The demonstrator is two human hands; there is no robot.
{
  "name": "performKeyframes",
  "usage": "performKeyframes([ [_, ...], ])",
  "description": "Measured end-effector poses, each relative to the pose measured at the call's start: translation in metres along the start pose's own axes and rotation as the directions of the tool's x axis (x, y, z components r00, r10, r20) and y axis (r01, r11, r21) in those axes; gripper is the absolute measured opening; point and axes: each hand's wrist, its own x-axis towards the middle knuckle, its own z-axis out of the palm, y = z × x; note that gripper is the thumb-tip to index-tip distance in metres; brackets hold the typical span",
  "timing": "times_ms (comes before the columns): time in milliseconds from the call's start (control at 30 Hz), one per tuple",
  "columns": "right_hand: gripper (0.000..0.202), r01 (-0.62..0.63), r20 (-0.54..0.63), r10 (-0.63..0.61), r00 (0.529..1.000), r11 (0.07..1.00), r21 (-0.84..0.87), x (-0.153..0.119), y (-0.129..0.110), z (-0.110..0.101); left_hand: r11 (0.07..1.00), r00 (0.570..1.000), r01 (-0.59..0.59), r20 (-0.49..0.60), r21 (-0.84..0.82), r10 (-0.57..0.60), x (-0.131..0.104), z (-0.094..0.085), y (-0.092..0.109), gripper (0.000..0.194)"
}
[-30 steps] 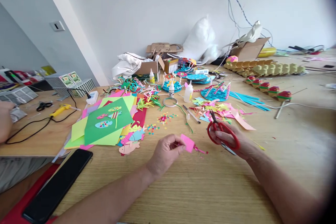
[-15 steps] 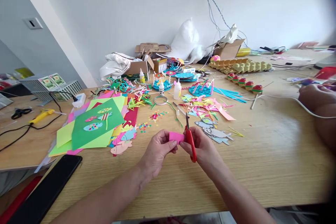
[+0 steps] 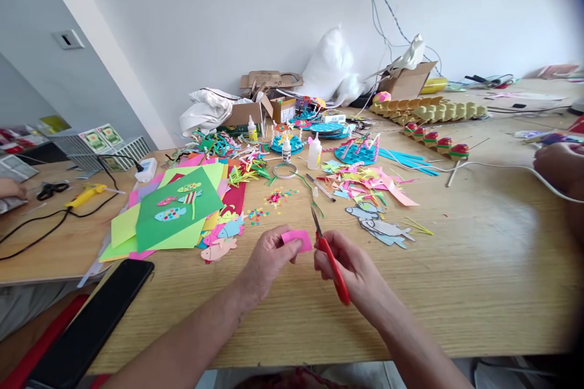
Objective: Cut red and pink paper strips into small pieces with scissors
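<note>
- The left hand (image 3: 272, 255) pinched a small pink paper piece (image 3: 298, 238) between thumb and fingers, right of the green sheet (image 3: 150, 231) and nearer the wearer.
- The right hand (image 3: 349, 258) gripped red scissors (image 3: 337, 276), farther right of the green sheet; their blades pointed away from the wearer, just beside the paper, and seemed not to touch it. The two hands stood apart with a narrow gap between them.
- For a clean cut, it seemed best to hold the paper flat and taut, keep the left fingertips back from the blade line, and turn the paper rather than the scissors.
- A bare wooden table (image 3: 456, 292) stretched right of the green sheet, giving the elbows room.
- Grey fish cutouts (image 3: 387, 228) and paper scraps (image 3: 365, 179) lay well right of the green sheet, with confetti dots (image 3: 276, 196) nearer to it.
- A black phone (image 3: 95, 316) lay on the near side of the green sheet, while a yellow glue gun (image 3: 86, 194) lay left of it.
- Beyond the green sheet rose a pale wall (image 3: 228, 12); far to its right, a co-worker's hand (image 3: 559, 164) showed at the frame's edge.
</note>
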Motion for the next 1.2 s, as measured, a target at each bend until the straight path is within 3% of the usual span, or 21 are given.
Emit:
performKeyframes([
  [167, 0.025, -0.055, 0.051, 0.066, 0.997, 0.98, -0.192, -0.026, 0.004, 0.002, 0.979, 0.994, -0.026, -0.109, -0.202, 0.004, -0.003, -0.001, 0.002, 0.013],
  [333, 0.029, -0.085, 0.06, 0.11, 0.992, 0.944, -0.318, -0.036, 0.006, 0.009, 0.966, 0.997, -0.041, -0.072, -0.257, 0.023, -0.007, 0.004, 0.002, 0.012],
  [733, 0.027, -0.068, -0.006, 0.07, 0.998, 0.948, -0.312, -0.028, 0.002, 0.013, 0.971, 0.999, 0.033, -0.006, -0.238, -0.036, -0.011, 0.009, 0.001, 0.014],
  [1200, 0.031, -0.062, 0.012, 0.069, 0.998, 0.949, -0.308, -0.025, 0.013, 0.013, 0.959, 0.997, 0.072, 0.055, -0.274, -0.059, -0.01, 0.009, -0.001, 0.018],
])
